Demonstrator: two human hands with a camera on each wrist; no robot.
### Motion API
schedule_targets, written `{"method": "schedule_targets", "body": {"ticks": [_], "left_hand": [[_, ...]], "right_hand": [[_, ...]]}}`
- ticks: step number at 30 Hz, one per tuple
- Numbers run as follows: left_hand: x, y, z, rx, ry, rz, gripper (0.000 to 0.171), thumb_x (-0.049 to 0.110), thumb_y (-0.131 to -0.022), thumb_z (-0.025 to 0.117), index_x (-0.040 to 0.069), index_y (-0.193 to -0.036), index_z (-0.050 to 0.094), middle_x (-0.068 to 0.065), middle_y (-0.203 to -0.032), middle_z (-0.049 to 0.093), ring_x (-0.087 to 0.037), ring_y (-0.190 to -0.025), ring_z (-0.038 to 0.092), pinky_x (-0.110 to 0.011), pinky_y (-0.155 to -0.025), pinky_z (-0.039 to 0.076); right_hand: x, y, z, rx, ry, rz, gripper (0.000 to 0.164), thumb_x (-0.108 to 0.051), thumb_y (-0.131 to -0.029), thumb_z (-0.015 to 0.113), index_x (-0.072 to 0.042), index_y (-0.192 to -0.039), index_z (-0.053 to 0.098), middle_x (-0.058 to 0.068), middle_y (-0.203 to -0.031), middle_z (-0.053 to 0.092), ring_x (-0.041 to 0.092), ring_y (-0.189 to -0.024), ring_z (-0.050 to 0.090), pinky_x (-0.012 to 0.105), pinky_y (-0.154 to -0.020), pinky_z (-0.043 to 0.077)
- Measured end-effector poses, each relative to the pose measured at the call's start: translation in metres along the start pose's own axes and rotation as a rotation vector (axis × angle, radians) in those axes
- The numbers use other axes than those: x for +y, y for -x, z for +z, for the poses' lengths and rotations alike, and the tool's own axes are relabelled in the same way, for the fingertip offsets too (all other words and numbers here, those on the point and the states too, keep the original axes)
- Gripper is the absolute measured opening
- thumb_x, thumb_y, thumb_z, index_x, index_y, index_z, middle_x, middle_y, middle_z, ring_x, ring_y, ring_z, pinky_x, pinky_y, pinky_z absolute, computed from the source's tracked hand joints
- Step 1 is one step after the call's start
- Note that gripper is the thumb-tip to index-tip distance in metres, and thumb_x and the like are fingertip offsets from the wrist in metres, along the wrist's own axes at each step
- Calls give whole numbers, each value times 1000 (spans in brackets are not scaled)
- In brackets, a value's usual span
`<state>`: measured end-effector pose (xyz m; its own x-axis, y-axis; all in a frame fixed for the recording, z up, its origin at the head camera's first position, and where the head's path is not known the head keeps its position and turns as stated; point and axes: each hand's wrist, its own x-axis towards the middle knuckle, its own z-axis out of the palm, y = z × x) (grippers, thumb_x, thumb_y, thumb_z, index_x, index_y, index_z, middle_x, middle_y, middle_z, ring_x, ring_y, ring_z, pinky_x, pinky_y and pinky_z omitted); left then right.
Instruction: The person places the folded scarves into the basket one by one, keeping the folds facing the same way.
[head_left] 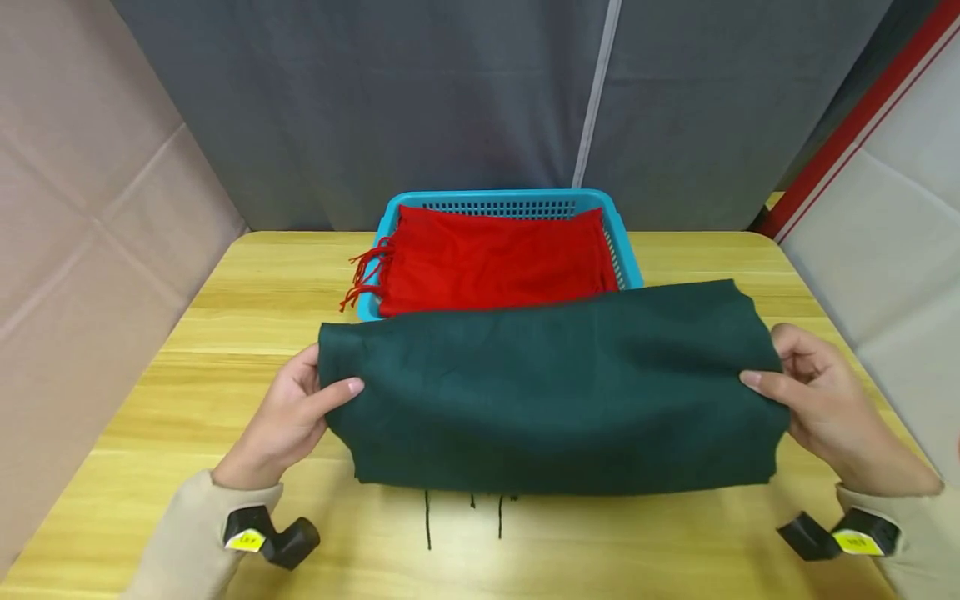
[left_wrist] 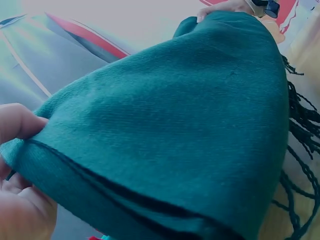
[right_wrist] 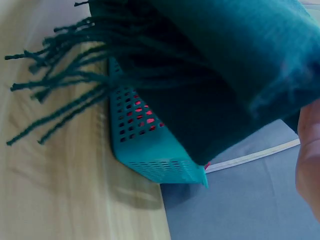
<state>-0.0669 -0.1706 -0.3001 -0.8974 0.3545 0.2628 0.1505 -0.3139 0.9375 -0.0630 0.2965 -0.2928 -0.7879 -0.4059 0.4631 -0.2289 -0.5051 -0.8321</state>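
Note:
A dark green fringed scarf (head_left: pixel 555 392), folded into a wide band, is stretched between both hands above the table. My left hand (head_left: pixel 292 408) pinches its left end, thumb on the near face and fingers behind. At the other end my right hand (head_left: pixel 825 400) grips it the same way. Folded layers of the scarf (left_wrist: pixel 165 120) show at the edge in the left wrist view. Its twisted tassels (right_wrist: pixel 75 85) hang below, seen in the right wrist view. Behind it, a folded red scarf (head_left: pixel 495 258) lies in a blue plastic basket (head_left: pixel 510 198).
The basket stands at the far side of the wooden table (head_left: pixel 225 333), the red scarf's tassels (head_left: pixel 367 271) hanging over its left rim. A grey curtain (head_left: pixel 390 108) rises behind the table, with pale cloth panels (head_left: pixel 82 208) at both sides.

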Motion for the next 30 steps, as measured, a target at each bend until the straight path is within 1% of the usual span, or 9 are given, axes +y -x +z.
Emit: {"method": "schedule_targets", "body": {"ticks": [5,10,12,15,17,19,23,26,30], "left_hand": [[8,-15,-2,47,-29,-8,36,-15,-83,46,5,-111,55,-5,-103,57,-16,-91,56,-28,-74,50],[18,-31,-3,91,-56,-26,34,-15,-82,48,7,-107,58,-6,-100,57,-17,-87,57,-27,-73,50],[23,-37,-4,113,-75,-42,34,-14,-82,49,8,-106,59,-5,-100,57,-17,-86,57,-26,-73,50],[28,-47,-4,154,-108,-71,31,-10,-82,52,10,-105,59,-5,-100,57,-16,-86,56,-25,-73,50],[29,-53,-6,176,-119,-81,29,-9,-82,53,10,-104,59,-4,-100,57,-16,-85,57,-24,-73,50],[29,-59,-7,190,-118,-74,28,-9,-82,54,9,-103,59,-4,-97,57,-15,-84,57,-24,-72,50],[27,-69,-12,200,-103,-48,27,-10,-82,53,8,-101,59,-5,-95,56,-15,-83,56,-23,-71,50],[26,-75,-17,203,-108,-51,27,-9,-82,53,10,-101,59,-6,-97,53,-16,-84,54,-22,-73,49],[28,-85,-22,209,-110,-52,28,-9,-83,52,11,-100,60,-5,-98,52,-16,-85,52,-21,-73,48]], "right_hand": [[-4,-12,1,37,-5,2,25,25,-83,29,11,-85,49,16,-78,55,24,-73,59,28,-58,52],[-8,-26,3,105,-6,34,28,24,-83,27,8,-84,50,16,-78,57,24,-72,60,28,-57,52],[-10,-33,4,129,-7,47,29,23,-84,27,7,-84,51,15,-77,57,23,-72,61,28,-57,52],[-11,-43,2,144,-50,66,29,23,-84,27,6,-85,51,14,-77,58,24,-71,62,29,-58,53],[-10,-51,1,146,-72,71,29,22,-85,26,6,-85,51,14,-75,57,24,-70,62,28,-58,53],[-9,-57,-2,146,-96,81,27,21,-86,26,7,-85,50,14,-76,58,25,-69,63,29,-58,53],[-5,-68,-6,146,-104,81,23,19,-86,29,7,-84,49,14,-74,56,24,-68,62,29,-57,53],[0,-77,-9,138,-119,71,21,18,-86,32,6,-83,49,13,-73,55,23,-70,60,28,-57,52],[6,-87,-13,170,-74,66,19,16,-86,36,3,-80,49,10,-69,50,21,-67,56,26,-53,50]]}}
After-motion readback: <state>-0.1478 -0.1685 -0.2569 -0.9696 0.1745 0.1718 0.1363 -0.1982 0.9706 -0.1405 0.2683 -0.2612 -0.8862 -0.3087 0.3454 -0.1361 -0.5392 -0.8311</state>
